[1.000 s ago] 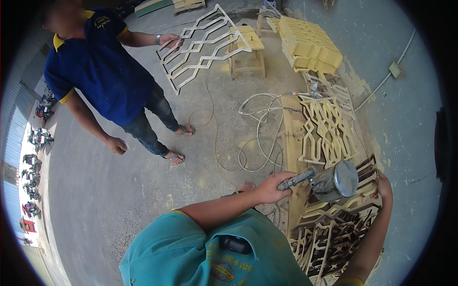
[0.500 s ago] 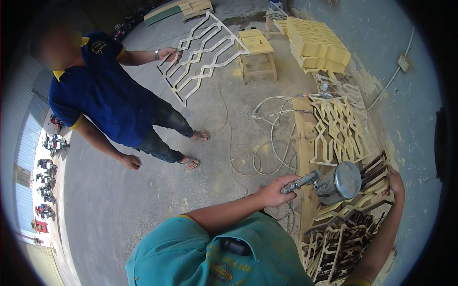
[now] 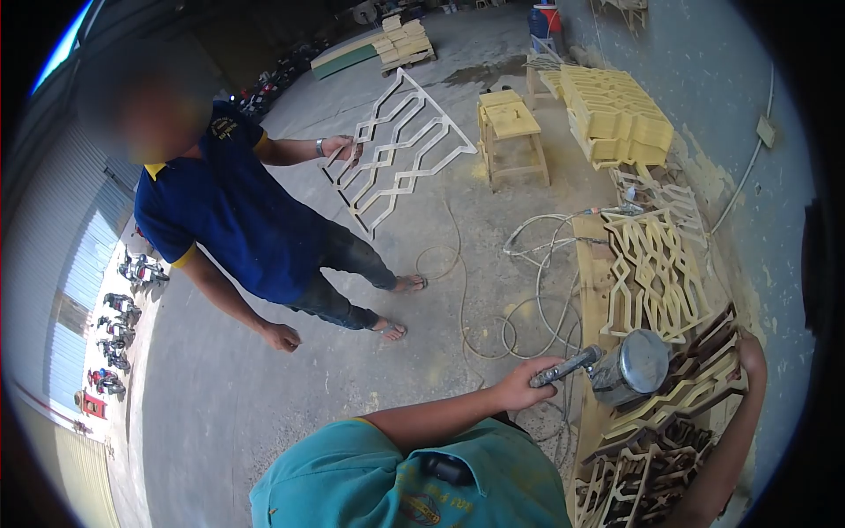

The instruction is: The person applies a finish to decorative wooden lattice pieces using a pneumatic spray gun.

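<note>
My left hand [image 3: 526,384] is closed around the handle of a spray gun [image 3: 568,365] with a round metal cup [image 3: 642,363]. The cup hangs just over a stack of lattice panels. My right hand [image 3: 751,354] grips the right edge of a cream and brown lattice panel [image 3: 678,407]; its fingers are partly hidden. Below it lie more panels [image 3: 625,484], with dark brown parts showing. A cream lattice panel [image 3: 656,273] lies just beyond the cup on a wooden board [image 3: 591,290].
A co-worker [image 3: 242,202] in a blue shirt stands at left, holding up a pale lattice panel [image 3: 400,154]. A hose [image 3: 506,334] coils over the floor. Behind are a yellow-dusted stool [image 3: 510,123] and stacked yellow panels [image 3: 616,114]. A wall [image 3: 757,220] runs along the right.
The whole view has shifted, so everything sits lower and further right. Both my hands keep their holds. The co-worker still holds the panel up.
</note>
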Demonstrator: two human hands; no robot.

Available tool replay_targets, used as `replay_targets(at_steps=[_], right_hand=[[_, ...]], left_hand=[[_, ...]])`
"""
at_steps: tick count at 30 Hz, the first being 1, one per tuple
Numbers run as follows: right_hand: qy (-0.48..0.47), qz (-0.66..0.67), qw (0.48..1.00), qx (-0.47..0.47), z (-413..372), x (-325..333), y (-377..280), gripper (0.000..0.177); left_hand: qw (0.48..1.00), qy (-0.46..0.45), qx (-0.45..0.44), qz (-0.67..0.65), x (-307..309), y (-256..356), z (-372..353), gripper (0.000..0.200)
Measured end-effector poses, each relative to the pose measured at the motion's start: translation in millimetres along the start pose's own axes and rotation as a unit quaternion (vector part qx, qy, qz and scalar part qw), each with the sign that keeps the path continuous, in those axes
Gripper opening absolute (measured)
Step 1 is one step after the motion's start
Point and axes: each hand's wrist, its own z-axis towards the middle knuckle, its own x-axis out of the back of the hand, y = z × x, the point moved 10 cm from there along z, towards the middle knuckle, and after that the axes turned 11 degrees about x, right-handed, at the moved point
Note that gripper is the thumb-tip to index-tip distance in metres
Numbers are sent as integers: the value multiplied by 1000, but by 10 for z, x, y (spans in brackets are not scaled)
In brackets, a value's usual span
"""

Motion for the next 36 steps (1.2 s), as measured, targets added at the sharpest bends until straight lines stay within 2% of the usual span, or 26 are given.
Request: replay_targets(at_steps=[3,11,16,19,24,25,32,36], right_hand=[[-36,20,999,-32,-101,-1,-274,61],[-34,17,999,-32,21,-39,-6,61],[-35,5,999,-29,-57,10,-158,61],[-29,0,999,-26,-66,-1,-151,60],[-36,-22,999,-32,-129,26,-318,60],[-26,10,999,-24,-86,-9,-205,59],[-26,-41,999,-24,-164,48,-346,59],[-7,-37,999,2,-106,10,-170,59]], left_hand=[[1000,2,-4,7,-24,7,-15,55],[1000,7,-23,20,-55,59,-45,54],[1000,-12,11,-2,-90,55,-29,54],[1000,1,-24,17,-78,196,-40,54],[1000,-20,-5,-7,-124,126,-19,54],[1000,-24,-1,-10,-134,133,-21,54],[999,-25,2,-29,-149,75,-20,53],[999,-22,10,-28,-151,118,-37,52]])
